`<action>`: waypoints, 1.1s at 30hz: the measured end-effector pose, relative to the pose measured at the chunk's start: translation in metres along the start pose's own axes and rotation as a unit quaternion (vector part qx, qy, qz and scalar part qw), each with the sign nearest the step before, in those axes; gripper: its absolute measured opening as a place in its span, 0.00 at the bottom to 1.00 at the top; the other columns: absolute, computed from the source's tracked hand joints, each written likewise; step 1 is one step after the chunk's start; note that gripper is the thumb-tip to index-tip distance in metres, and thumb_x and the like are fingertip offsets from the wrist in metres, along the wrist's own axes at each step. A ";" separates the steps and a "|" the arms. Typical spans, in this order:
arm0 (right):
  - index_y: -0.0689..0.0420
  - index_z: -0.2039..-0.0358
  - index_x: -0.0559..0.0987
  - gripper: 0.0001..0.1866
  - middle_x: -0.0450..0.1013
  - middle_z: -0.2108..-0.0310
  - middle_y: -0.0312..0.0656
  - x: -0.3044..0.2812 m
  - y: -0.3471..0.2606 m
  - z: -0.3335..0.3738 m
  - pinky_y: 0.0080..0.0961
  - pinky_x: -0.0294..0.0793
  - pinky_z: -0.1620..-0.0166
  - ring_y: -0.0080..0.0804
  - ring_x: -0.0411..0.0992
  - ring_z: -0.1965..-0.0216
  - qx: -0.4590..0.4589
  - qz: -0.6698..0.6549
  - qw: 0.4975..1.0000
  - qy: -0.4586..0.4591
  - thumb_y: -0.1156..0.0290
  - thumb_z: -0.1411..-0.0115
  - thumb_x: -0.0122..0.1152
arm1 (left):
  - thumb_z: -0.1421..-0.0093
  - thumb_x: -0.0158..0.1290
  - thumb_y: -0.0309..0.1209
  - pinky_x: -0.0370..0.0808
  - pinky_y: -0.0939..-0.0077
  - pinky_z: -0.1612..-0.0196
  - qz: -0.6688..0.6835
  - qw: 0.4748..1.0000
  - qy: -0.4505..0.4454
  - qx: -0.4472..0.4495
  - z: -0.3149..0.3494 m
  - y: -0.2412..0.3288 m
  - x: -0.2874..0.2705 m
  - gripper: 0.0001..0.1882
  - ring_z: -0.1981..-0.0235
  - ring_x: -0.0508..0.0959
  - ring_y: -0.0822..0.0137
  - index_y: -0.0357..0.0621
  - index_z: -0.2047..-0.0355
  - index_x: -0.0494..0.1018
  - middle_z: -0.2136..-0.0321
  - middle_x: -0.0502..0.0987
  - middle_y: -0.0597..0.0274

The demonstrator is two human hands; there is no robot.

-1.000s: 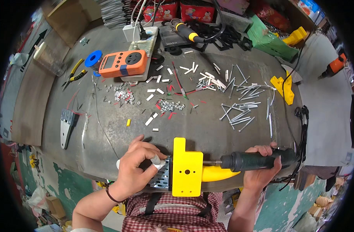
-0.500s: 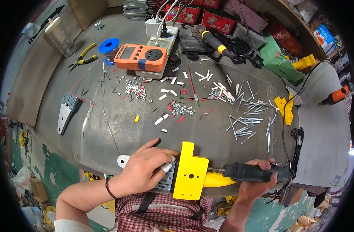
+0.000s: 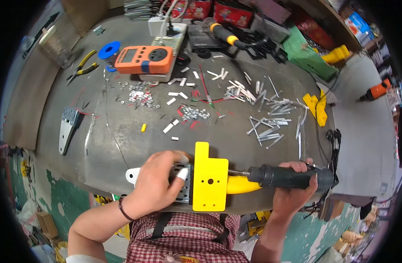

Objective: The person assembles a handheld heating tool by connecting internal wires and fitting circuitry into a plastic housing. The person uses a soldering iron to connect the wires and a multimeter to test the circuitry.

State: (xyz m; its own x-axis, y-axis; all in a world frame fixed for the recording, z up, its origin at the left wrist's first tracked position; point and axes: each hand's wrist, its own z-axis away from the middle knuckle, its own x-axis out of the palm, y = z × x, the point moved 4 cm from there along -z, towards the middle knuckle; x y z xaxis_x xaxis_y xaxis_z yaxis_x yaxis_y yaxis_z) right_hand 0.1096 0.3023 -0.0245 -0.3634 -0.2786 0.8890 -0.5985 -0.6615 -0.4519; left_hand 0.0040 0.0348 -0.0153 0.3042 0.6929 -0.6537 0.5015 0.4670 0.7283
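The desk spreads widest, its surface grey, scuffed and dull. At its near edge hangs a garment of red-and-white checked cloth with dark straps.

The dark driver, a matt cylinder, lies sideways in the right hand, whose fingers are wrapped round its body. Its steel shaft points left and reaches the right edge of the yellow plastic part; the tip is hidden. This part sits at the near edge of the desk, in front of the person, between both hands: a smooth flat plate with rounded corners, a round dark hole in the middle, smaller holes about it, and a tapering, curved grip on the right.

On the far side of the desk, an orange meter has a boxy plastic case. The metal bracket, slotted all over, stands against the plate's left side; the left hand is clasped over it, thumb on the slotted face. Smaller are the slender steel bolts, and smaller again the shiny nuts.

The plate's long axis runs away from the person, its square tab pointing to the far side; the grip points right. The bracket's long axis runs left to right, its rounded, holed end pointing left.
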 end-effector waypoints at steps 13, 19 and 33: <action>0.51 0.49 0.66 0.24 0.63 0.71 0.34 -0.011 -0.013 0.041 0.35 0.60 0.51 0.27 0.62 0.65 0.048 -0.048 0.997 -0.022 0.65 0.47 0.57 | 0.54 0.63 0.38 0.65 0.59 0.50 -0.040 0.993 -0.075 0.085 -0.002 0.000 -0.006 0.37 0.56 0.72 0.49 0.36 0.47 0.61 0.58 0.74 0.52; 0.51 0.48 0.63 0.25 0.60 0.70 0.34 -0.020 -0.018 0.049 0.37 0.61 0.49 0.28 0.61 0.64 0.026 -0.061 0.998 -0.018 0.67 0.45 0.57 | 0.52 0.63 0.35 0.67 0.63 0.49 0.038 0.991 -0.108 0.073 -0.009 0.004 -0.008 0.29 0.52 0.69 0.48 0.38 0.52 0.65 0.55 0.69 0.48; 0.49 0.47 0.64 0.25 0.63 0.69 0.35 -0.023 -0.012 0.049 0.31 0.60 0.53 0.28 0.62 0.65 0.034 -0.052 0.998 0.011 0.66 0.46 0.57 | 0.57 0.58 0.20 0.65 0.59 0.46 -0.276 0.945 0.019 0.173 -0.068 -0.046 -0.050 0.13 0.64 0.75 0.60 0.44 0.71 0.69 0.74 0.74 0.61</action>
State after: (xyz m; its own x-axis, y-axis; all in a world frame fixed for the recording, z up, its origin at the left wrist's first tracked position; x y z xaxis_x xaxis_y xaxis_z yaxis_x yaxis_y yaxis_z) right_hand 0.1602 0.2826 -0.0360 -0.3183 -0.1908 0.9286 -0.5837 -0.7324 -0.3506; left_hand -0.0894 0.0161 -0.0021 -0.1074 0.4183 -0.9019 0.8126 0.5597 0.1628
